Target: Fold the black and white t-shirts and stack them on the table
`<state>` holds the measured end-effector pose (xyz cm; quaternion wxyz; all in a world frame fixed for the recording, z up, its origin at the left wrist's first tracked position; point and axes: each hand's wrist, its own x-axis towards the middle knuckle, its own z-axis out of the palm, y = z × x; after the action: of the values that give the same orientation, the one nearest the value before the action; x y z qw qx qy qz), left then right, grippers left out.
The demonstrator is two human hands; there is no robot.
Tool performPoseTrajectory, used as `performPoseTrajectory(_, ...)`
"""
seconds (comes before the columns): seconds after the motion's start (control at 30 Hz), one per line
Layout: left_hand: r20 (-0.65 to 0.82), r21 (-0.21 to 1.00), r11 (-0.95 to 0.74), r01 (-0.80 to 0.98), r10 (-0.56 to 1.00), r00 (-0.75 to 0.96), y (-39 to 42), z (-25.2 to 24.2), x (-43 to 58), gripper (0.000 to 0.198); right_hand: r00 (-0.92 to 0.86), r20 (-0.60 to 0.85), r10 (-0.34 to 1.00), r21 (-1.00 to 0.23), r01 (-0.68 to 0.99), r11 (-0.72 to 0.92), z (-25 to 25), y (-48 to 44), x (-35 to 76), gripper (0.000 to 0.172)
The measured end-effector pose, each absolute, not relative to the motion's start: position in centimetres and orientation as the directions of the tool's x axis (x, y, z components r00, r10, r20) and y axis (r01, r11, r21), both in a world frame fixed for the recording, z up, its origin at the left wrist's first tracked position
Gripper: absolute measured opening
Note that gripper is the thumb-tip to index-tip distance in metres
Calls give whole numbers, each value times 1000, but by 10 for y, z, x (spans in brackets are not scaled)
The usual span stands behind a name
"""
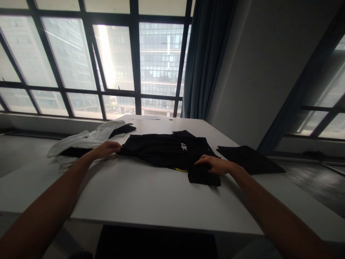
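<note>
A black T-shirt [159, 149] with white lettering lies spread on the white table, its hem to the left and its sleeves to the right. My left hand [107, 148] pinches the near corner of the hem at the left. Near the shirt's shoulder, my right hand [214, 164] is closed on the cloth beside the near sleeve [203, 178]. A short yellow strip [181, 169] shows at the shirt's near edge.
Left of the shirt is a loose heap of white and black clothes [83, 138]. A folded black cloth [250, 160] lies at the table's right side. The white table [161, 201] has its near edge before me; a blue curtain [207, 54] hangs beyond.
</note>
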<state>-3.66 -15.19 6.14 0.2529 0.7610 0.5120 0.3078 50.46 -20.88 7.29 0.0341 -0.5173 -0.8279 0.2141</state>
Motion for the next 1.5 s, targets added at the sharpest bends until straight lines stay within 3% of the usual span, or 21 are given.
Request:
performPoseTrajectory(0.13, 155, 670, -324, 668, 941, 301, -154, 62, -33, 52, -518, -77, 852, -474, 771, 426, 75, -207, 499, 24)
performPoseTrajectory(0.23, 86, 678, -323, 660, 927, 365, -161, 68, -38, 50, -535, -77, 841, -601, 698, 389, 81, -208, 514, 27)
performPoseTrajectory(0.37, -61, 738, -232, 633, 912, 406, -168, 76, -46, 43, -534, -238, 811, -693, 679, 244, 87, -210, 545, 34)
performPoseTrajectory(0.43, -53, 783, -211, 585, 914, 402, -166, 76, -44, 43, -466, -165, 869, -728, 652, 211, 81, -204, 551, 35)
performPoseTrajectory(0.53, 49, 846, -165, 508, 971, 234, -155, 66, -34, 52, -116, 36, 993, -759, 643, 103, 66, -186, 548, 39)
performPoseTrajectory(0.6, 76, 871, -97, 482, 995, 64, -147, 56, -28, 61, 137, 50, 989, -746, 664, -54, 57, -175, 544, 49)
performPoseTrajectory(0.67, 50, 875, -32, 483, 998, -24, -141, 47, -25, 68, 230, -15, 973, -721, 672, -170, 52, -170, 544, 61)
performPoseTrajectory(0.73, 16, 856, -13, 516, 1000, -2, -139, 42, -26, 74, 176, -79, 981, -688, 703, -181, 52, -172, 547, 68)
performPoseTrajectory(0.87, -32, 727, -77, 683, 989, 146, -138, 41, -31, 89, 0, -91, 996, -536, 843, -50, 57, -181, 555, 83)
performPoseTrajectory(1.03, -55, 577, -125, 807, 980, 191, -133, 40, -36, 85, 19, -63, 998, -429, 902, -45, 60, -176, 563, 59)
performPoseTrajectory(1.2, -69, 495, -144, 857, 976, 204, -133, 42, -40, 75, 126, 42, 991, -299, 948, -108, 65, -175, 569, 51)
performPoseTrajectory(1.37, -81, 450, -137, 882, 978, 193, -134, 44, -41, 77, 51, -202, 978, -349, 929, -120, 70, -187, 578, 85)
performPoseTrajectory(1.43, -91, 453, -131, 882, 977, 192, -135, 44, -41, 79, 12, -227, 974, -363, 927, -97, 70, -189, 586, 84)
performPoseTrajectory(1.5, -105, 459, -123, 880, 976, 191, -136, 45, -41, 81, -5, -206, 979, -386, 919, -77, 70, -188, 594, 71)
